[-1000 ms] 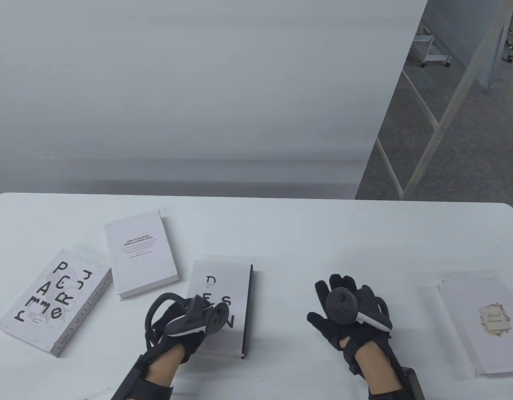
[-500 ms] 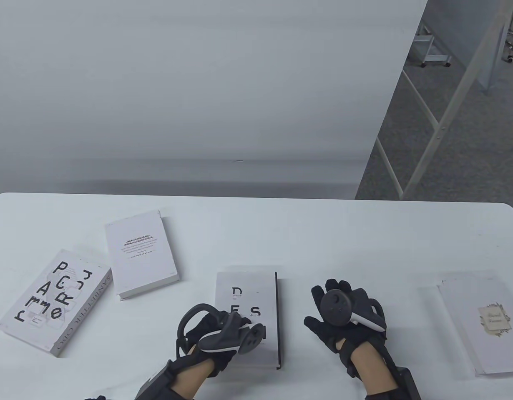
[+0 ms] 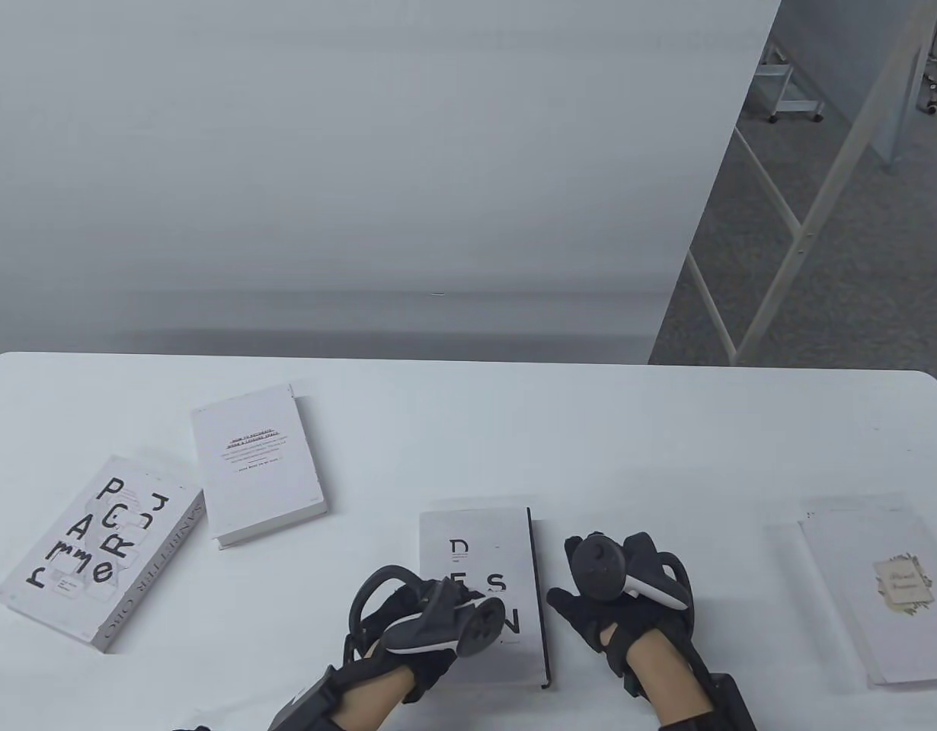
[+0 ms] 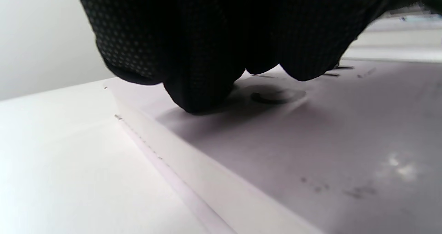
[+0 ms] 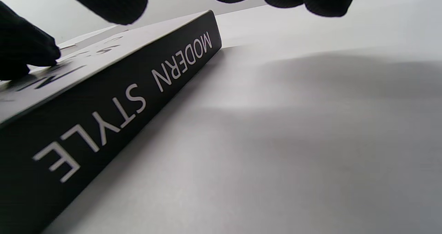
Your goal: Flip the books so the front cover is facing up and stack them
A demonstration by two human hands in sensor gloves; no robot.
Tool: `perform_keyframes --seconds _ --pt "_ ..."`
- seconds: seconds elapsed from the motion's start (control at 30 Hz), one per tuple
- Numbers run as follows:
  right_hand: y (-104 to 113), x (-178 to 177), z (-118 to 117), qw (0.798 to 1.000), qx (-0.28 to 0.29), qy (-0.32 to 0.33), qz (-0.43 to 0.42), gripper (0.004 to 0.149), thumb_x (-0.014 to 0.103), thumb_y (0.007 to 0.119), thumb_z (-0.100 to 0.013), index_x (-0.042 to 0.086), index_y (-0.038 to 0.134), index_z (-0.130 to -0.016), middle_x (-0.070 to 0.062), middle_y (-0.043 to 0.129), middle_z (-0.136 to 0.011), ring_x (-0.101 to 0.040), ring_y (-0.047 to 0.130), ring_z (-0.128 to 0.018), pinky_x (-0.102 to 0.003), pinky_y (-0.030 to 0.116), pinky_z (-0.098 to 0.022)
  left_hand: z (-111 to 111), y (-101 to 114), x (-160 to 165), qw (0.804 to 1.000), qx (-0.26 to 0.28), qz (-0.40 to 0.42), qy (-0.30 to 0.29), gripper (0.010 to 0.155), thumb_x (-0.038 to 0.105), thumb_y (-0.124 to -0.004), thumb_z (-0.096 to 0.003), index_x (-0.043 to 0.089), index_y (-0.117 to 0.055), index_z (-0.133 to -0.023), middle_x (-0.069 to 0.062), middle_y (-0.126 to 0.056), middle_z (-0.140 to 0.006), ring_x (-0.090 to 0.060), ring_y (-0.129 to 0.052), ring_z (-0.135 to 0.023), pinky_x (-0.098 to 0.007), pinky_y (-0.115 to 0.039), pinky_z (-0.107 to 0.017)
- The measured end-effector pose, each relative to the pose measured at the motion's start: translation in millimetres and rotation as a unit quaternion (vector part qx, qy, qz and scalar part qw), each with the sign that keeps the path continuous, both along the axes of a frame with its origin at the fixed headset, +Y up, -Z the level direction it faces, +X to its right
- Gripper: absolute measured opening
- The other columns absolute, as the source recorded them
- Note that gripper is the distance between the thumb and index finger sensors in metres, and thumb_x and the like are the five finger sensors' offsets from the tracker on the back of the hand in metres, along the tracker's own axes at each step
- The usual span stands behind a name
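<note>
Four books lie on a white table [image 3: 514,426], each flat and none stacked, as two black-gloved hands work at the near edge. The white hardcover with large black letters and a black spine [image 3: 480,590], marked "MODERN STYLE" in the right wrist view [image 5: 114,102], sits at the middle of the near edge, lettered cover up, its long axis running from the near edge toward the far edge with a slight tilt, spine on the right. The left hand [image 3: 419,617] rests on the near left part of that cover, fingers [image 4: 193,71] curled down with their tips pressing the cover close to its left edge. The right hand [image 3: 621,590] hovers just beside the spine, palm down, its fingers loosely spread and gripping nothing; whether it touches the spine cannot be told. Toward the left edge lies a white book with scattered black letters and a lettered white spine [image 3: 99,552], angled. Beside it, nearer the far edge, lies a plain white book with small lines of print [image 3: 259,464]. Near the right edge, well apart from the others, lies a thin pale book with a small cream label [image 3: 868,586].
</note>
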State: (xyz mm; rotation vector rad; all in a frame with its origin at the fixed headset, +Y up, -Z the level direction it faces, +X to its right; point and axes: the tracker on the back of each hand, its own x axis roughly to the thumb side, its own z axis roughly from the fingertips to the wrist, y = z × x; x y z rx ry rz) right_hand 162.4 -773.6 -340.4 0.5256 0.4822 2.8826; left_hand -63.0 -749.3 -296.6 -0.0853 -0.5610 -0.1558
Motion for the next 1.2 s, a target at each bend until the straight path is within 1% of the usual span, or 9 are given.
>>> perform_keyframes --seconds 0.13,0.2,0.27,0.37,0.5,0.6,0.73,0.83,1.2 --pt "-4.8 -9.2 -3.0 1.000 -0.023 -0.006 0.001 0.069 0.050 0.061 -0.053 0.000 0.049 -0.100 -0.039 0.060 -0.096 -0.056 0.075 -0.077 -0.067 0.064 -0.052 2.0 4.4 -30.4 0.998 0.061 -0.008 0.032 0.053 0.051 -0.086 -0.0405 0.026 -0.081 -0.087 -0.001 -0.090 -0.087 -0.019 -0.105 -0.068 -0.035 -0.092 -0.045" --pt "-6.7 -12.8 -3.5 0.999 -0.032 -0.011 -0.007 0.067 0.049 0.061 -0.053 0.002 0.052 -0.100 -0.035 0.067 -0.092 -0.051 0.081 -0.072 -0.064 0.069 -0.049 0.7 5.3 -46.3 0.995 0.072 0.023 0.063 0.057 0.053 -0.085 -0.0403 0.025 -0.079 -0.090 -0.002 -0.088 -0.090 -0.020 -0.104 -0.070 -0.034 -0.093 -0.045" --pt "-8.4 -16.9 -3.1 0.999 -0.043 -0.022 -0.015 0.065 0.048 0.062 -0.053 0.004 0.053 -0.100 -0.032 0.072 -0.089 -0.046 0.085 -0.069 -0.060 0.073 -0.047 -3.5 2.5 -63.2 0.988 0.045 0.101 0.106 0.062 0.053 -0.085 -0.0405 0.022 -0.075 -0.094 -0.007 -0.085 -0.092 -0.024 -0.103 -0.072 -0.034 -0.093 -0.044" --pt "-11.5 -21.7 -2.4 0.998 -0.056 -0.026 -0.021 0.065 0.048 0.062 -0.054 0.004 0.051 -0.100 -0.032 0.071 -0.090 -0.044 0.085 -0.071 -0.058 0.075 -0.049 -11.8 -9.2 -83.4 0.960 -0.010 0.218 0.173 0.064 0.045 -0.087 -0.0421 0.015 -0.072 -0.096 -0.014 -0.082 -0.093 -0.030 -0.101 -0.070 -0.034 -0.092 -0.044" --pt "-13.0 -24.2 -1.9 0.997 -0.063 -0.027 -0.033 0.070 0.047 0.061 -0.054 0.000 0.039 -0.102 -0.038 0.053 -0.097 -0.051 0.075 -0.081 -0.059 0.070 -0.055 -18.2 -24.9 -93.2 0.939 -0.070 0.262 0.211 0.066 0.039 -0.086 -0.0431 0.008 -0.067 -0.098 -0.020 -0.078 -0.093 -0.032 -0.100 -0.071 -0.032 -0.093 -0.043" --pt "-16.6 -25.0 -3.8 0.993 -0.089 -0.035 -0.065 0.070 0.045 0.061 -0.055 -0.002 0.035 -0.101 -0.041 0.047 -0.097 -0.054 0.068 -0.081 -0.055 0.072 -0.057 -22.2 -37.2 -95.4 0.920 -0.127 0.295 0.226 0.070 0.040 -0.086 -0.0431 0.005 -0.063 -0.099 -0.024 -0.075 -0.094 -0.036 -0.098 -0.072 -0.031 -0.095 -0.043" --pt "-16.8 -26.7 -4.4 0.991 -0.094 -0.037 -0.088 0.068 0.042 0.062 -0.054 -0.001 0.037 -0.100 -0.040 0.051 -0.096 -0.051 0.071 -0.080 -0.051 0.076 -0.057 -27.0 -48.0 -98.6 0.879 -0.182 0.352 0.265 0.067 0.035 -0.087 -0.0435 0.004 -0.064 -0.098 -0.026 -0.078 -0.091 -0.035 -0.100 -0.070 -0.030 -0.097 -0.042" --pt "-15.0 -27.9 -3.9 0.990 -0.086 -0.044 -0.106 0.067 0.042 0.064 -0.054 -0.003 0.043 -0.098 -0.039 0.059 -0.092 -0.047 0.080 -0.076 -0.046 0.083 -0.054 -28.9 -51.6 -98.0 0.858 -0.203 0.382 0.276 0.064 0.032 -0.085 -0.0442 0.004 -0.064 -0.098 -0.025 -0.080 -0.089 -0.034 -0.101 -0.068 -0.029 -0.097 -0.040" --pt "-19.1 -24.0 -4.8 0.982 -0.110 -0.044 -0.145 0.067 0.038 0.068 -0.053 -0.005 0.041 -0.096 -0.037 0.064 -0.087 -0.039 0.084 -0.073 -0.039 0.089 -0.051 -25.7 -55.0 -85.5 0.862 -0.225 0.383 0.244 0.068 0.030 -0.084 -0.0446 0.001 -0.058 -0.099 -0.026 -0.079 -0.089 -0.031 -0.100 -0.069 -0.028 -0.096 -0.041"
